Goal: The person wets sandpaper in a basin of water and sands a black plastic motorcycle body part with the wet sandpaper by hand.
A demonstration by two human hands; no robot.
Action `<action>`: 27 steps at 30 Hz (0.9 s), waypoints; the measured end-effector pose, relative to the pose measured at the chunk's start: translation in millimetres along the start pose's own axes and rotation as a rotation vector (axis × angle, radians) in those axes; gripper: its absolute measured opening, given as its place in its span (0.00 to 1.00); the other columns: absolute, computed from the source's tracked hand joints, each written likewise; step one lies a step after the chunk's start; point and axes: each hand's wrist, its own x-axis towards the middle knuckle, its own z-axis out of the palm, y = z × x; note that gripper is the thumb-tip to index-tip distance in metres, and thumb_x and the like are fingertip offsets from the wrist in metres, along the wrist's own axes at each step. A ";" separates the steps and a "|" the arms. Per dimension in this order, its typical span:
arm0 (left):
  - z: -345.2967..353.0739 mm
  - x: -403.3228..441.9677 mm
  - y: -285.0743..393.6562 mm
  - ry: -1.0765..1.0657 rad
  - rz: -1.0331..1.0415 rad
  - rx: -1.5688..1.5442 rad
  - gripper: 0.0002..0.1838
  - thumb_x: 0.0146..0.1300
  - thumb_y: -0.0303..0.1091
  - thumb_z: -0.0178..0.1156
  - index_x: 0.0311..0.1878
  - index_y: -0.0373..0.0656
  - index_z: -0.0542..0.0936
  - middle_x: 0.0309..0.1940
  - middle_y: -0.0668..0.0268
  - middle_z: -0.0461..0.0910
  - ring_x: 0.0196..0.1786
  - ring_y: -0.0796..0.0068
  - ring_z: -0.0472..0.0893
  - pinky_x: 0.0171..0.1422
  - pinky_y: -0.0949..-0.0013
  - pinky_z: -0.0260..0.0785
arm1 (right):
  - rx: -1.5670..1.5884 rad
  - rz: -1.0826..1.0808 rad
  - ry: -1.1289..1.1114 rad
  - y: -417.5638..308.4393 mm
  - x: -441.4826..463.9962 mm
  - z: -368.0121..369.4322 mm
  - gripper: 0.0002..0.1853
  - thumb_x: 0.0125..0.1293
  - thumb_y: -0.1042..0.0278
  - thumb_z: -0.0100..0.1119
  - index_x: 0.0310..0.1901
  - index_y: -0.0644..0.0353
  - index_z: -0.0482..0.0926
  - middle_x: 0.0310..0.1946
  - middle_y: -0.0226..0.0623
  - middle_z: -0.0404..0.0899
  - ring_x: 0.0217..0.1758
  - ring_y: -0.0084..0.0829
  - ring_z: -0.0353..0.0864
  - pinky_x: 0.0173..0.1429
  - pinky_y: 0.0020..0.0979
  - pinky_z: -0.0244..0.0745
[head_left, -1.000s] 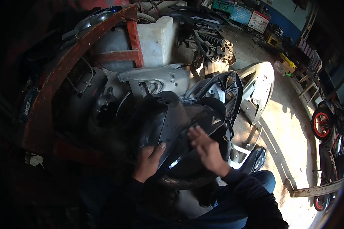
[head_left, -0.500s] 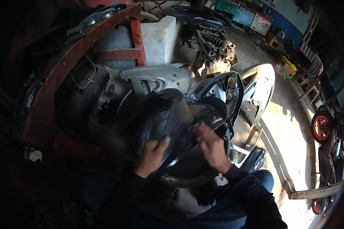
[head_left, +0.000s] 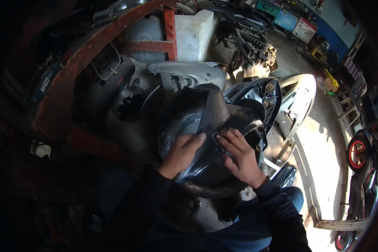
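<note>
A dark plastic motorcycle panel point(head_left: 214, 112) lies tilted over a black tyre-like ring point(head_left: 210, 191) in front of me. My left hand point(head_left: 184, 153) grips the panel's left edge, thumb on top and fingers hidden beneath. On the panel's surface, my right hand point(head_left: 241, 157) presses a small dark sheet, which looks like sandpaper point(head_left: 217, 140), under its fingertips. The lower part of the panel looks wet and shiny.
A red metal frame point(head_left: 71, 67) stands at the left. Beyond the panel lie a grey fairing point(head_left: 193, 73) and a white fairing point(head_left: 302, 98). A shock absorber point(head_left: 256, 44) is farther back. Motorcycles with a red-rimmed wheel point(head_left: 358, 153) stand at the right.
The view has shifted, so everything sits farther right. My right hand, blurred before, now lies sharper on the panel with the sheet visible under its fingers. My left hand keeps its grip.
</note>
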 end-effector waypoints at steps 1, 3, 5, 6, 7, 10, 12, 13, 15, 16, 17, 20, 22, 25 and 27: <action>5.1 1.9 2.1 0.021 -0.009 -0.072 0.24 0.76 0.47 0.53 0.29 0.37 0.77 0.23 0.78 0.68 0.30 0.88 0.64 0.34 0.74 0.60 | -0.012 -0.051 -0.021 -10.2 -4.8 6.9 0.25 0.56 0.70 0.61 0.57 0.62 0.80 0.59 0.47 0.76 0.68 0.53 0.71 0.71 0.45 0.68; 4.4 4.1 0.1 0.053 -0.010 -0.070 0.25 0.76 0.47 0.53 0.26 0.38 0.75 0.20 0.79 0.64 0.29 0.88 0.62 0.31 0.72 0.58 | 0.052 -0.176 -0.076 -37.9 -10.2 17.2 0.22 0.60 0.69 0.59 0.58 0.62 0.80 0.58 0.46 0.75 0.68 0.55 0.70 0.71 0.47 0.68; 6.7 4.0 -5.8 0.053 0.009 -0.065 0.25 0.76 0.47 0.53 0.26 0.37 0.75 0.19 0.79 0.63 0.28 0.87 0.61 0.31 0.72 0.57 | 0.033 -0.197 -0.058 -37.2 -10.6 13.5 0.21 0.60 0.70 0.55 0.56 0.60 0.81 0.56 0.45 0.77 0.63 0.51 0.75 0.68 0.43 0.73; 6.6 4.1 -7.2 0.046 0.035 -0.063 0.25 0.75 0.48 0.53 0.26 0.37 0.75 0.19 0.78 0.63 0.28 0.87 0.61 0.31 0.72 0.57 | 0.092 -0.167 -0.043 -20.7 -5.9 4.6 0.19 0.62 0.71 0.53 0.55 0.61 0.81 0.54 0.45 0.77 0.62 0.51 0.76 0.66 0.42 0.74; 4.8 3.3 -4.0 0.034 0.004 0.002 0.25 0.75 0.47 0.53 0.27 0.36 0.76 0.19 0.77 0.65 0.28 0.87 0.62 0.32 0.71 0.58 | 0.155 -0.021 0.009 -9.7 -1.1 -4.6 0.18 0.64 0.71 0.48 0.52 0.62 0.82 0.52 0.46 0.79 0.60 0.51 0.77 0.65 0.43 0.74; 14.9 4.6 8.1 0.058 0.002 -0.054 0.25 0.76 0.47 0.52 0.27 0.36 0.75 0.20 0.76 0.65 0.29 0.86 0.62 0.33 0.70 0.59 | -0.045 -0.162 0.045 -25.8 -8.5 4.5 0.18 0.56 0.74 0.55 0.49 0.61 0.82 0.53 0.43 0.79 0.60 0.49 0.77 0.63 0.43 0.76; 13.5 6.2 5.1 0.054 0.001 -0.002 0.25 0.76 0.47 0.51 0.28 0.36 0.75 0.20 0.76 0.66 0.30 0.86 0.63 0.34 0.70 0.59 | -0.039 -0.294 -0.046 -58.5 -18.6 19.9 0.18 0.54 0.71 0.55 0.48 0.60 0.82 0.52 0.39 0.80 0.62 0.47 0.77 0.60 0.41 0.79; 13.5 6.0 4.1 0.058 0.020 -0.033 0.25 0.77 0.47 0.51 0.28 0.36 0.75 0.20 0.77 0.66 0.29 0.86 0.63 0.33 0.70 0.59 | -0.052 -0.267 -0.009 -51.3 -17.4 19.9 0.18 0.54 0.71 0.56 0.47 0.60 0.82 0.51 0.40 0.80 0.62 0.47 0.77 0.59 0.42 0.79; 10.0 6.1 2.4 0.040 0.002 -0.068 0.25 0.77 0.47 0.50 0.27 0.37 0.74 0.19 0.77 0.64 0.28 0.87 0.61 0.32 0.70 0.57 | -0.072 -0.140 0.091 -24.7 -6.0 2.5 0.18 0.52 0.73 0.56 0.48 0.60 0.82 0.49 0.40 0.81 0.60 0.48 0.79 0.58 0.43 0.80; 10.3 6.0 2.0 0.045 0.002 -0.070 0.25 0.77 0.47 0.50 0.27 0.37 0.74 0.19 0.77 0.64 0.28 0.87 0.61 0.32 0.70 0.57 | -0.122 -0.115 0.174 -12.4 0.8 -1.4 0.19 0.53 0.71 0.57 0.48 0.60 0.82 0.49 0.40 0.81 0.58 0.49 0.80 0.57 0.43 0.81; 12.8 6.4 2.1 0.045 0.025 -0.065 0.25 0.77 0.47 0.50 0.26 0.37 0.73 0.19 0.78 0.63 0.27 0.86 0.60 0.32 0.70 0.56 | -0.104 -0.160 0.140 -22.0 -4.2 4.6 0.18 0.52 0.71 0.58 0.48 0.60 0.82 0.49 0.38 0.82 0.58 0.48 0.80 0.56 0.43 0.81; 18.0 10.8 8.7 0.055 0.044 -0.093 0.25 0.77 0.47 0.50 0.26 0.37 0.73 0.20 0.78 0.64 0.28 0.86 0.61 0.33 0.70 0.57 | -0.101 -0.335 -0.031 -71.2 -23.4 27.1 0.20 0.48 0.71 0.59 0.46 0.57 0.83 0.50 0.32 0.82 0.63 0.43 0.78 0.55 0.37 0.82; 17.2 9.0 11.5 0.059 0.004 -0.147 0.25 0.77 0.46 0.50 0.27 0.37 0.73 0.22 0.77 0.66 0.31 0.87 0.63 0.36 0.70 0.60 | -0.134 -0.241 0.044 -40.7 -17.4 22.8 0.21 0.48 0.71 0.58 0.48 0.57 0.83 0.50 0.34 0.82 0.63 0.44 0.78 0.56 0.38 0.82; 22.8 11.0 11.0 0.062 0.038 -0.122 0.24 0.77 0.46 0.51 0.27 0.37 0.73 0.23 0.77 0.68 0.33 0.87 0.64 0.39 0.71 0.62 | -0.154 -0.142 0.081 -32.0 -11.1 11.8 0.21 0.49 0.69 0.59 0.49 0.58 0.83 0.51 0.38 0.81 0.64 0.46 0.77 0.59 0.43 0.80; 22.2 19.2 10.8 0.065 0.011 -0.145 0.24 0.76 0.46 0.51 0.26 0.39 0.72 0.22 0.78 0.66 0.31 0.87 0.62 0.37 0.72 0.60 | -0.137 -0.256 -0.028 -54.9 -25.1 24.3 0.23 0.49 0.69 0.59 0.50 0.56 0.83 0.53 0.35 0.82 0.65 0.44 0.76 0.60 0.40 0.80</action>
